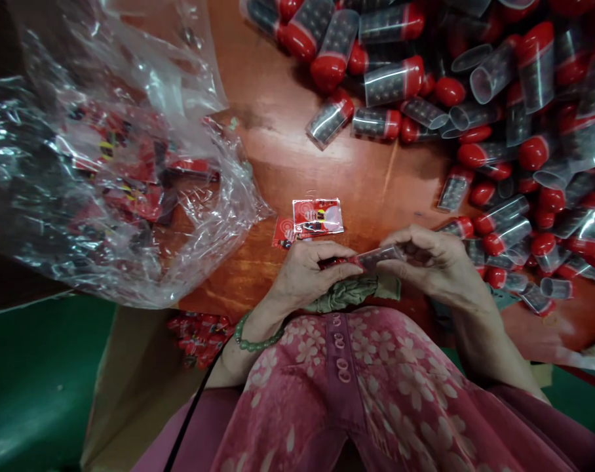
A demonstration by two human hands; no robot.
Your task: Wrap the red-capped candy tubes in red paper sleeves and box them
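Observation:
Both my hands meet at the near edge of a red-brown table [327, 164]. My left hand [307, 272] is closed around the red end of a small capsule tube [376, 257]. My right hand [432, 262] pinches the tube's clear end with its fingers curled. A green cloth [349, 292] lies under my hands. Just beyond my fingers lie two red printed sachets [317, 217], flat on the table and untouched.
A big heap of clear tubes with red caps [499, 111] fills the far right of the table. A large crumpled clear plastic bag [105, 170] holding several red sachets sits at the left. More red sachets [199, 334] lie in a cardboard box below the table edge.

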